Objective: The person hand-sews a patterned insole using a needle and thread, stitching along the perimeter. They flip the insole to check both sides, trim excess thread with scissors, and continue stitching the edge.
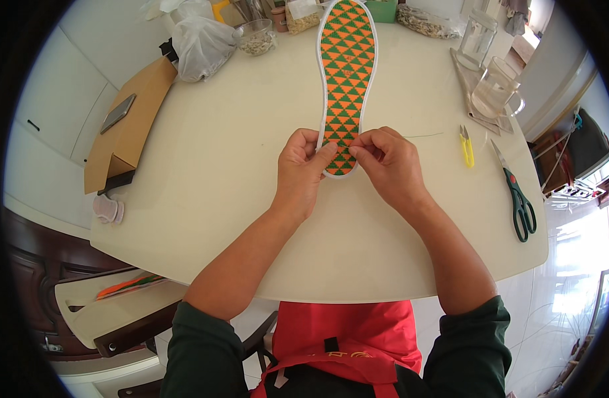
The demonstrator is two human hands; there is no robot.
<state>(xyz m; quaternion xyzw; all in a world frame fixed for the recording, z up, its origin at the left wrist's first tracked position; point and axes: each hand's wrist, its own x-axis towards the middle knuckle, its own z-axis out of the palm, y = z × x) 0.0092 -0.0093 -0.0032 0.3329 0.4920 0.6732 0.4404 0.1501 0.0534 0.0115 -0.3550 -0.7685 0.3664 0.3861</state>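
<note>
An insole (349, 63) patterned in orange and green triangles, with a white rim, is held upright over the table, its narrower heel end toward me. My left hand (300, 162) grips the left edge near the heel, thumb on the patterned face and fingers behind. At the heel's right side, my right hand (391, 162) is closed in a pinch against the patterned face. What lies between its fingertips is too small to make out. A thin dark thread (424, 135) stretches out to the right from behind the right hand.
On the cream table (218, 159), yellow thread snips (467, 147) and green-handled scissors (521, 209) lie at right. Behind them stand a glass mug (495, 89) and a glass jar (477, 41). At left, a phone (118, 113) rests on a cardboard box (135, 123); bags and a bowl (257, 38) line the back.
</note>
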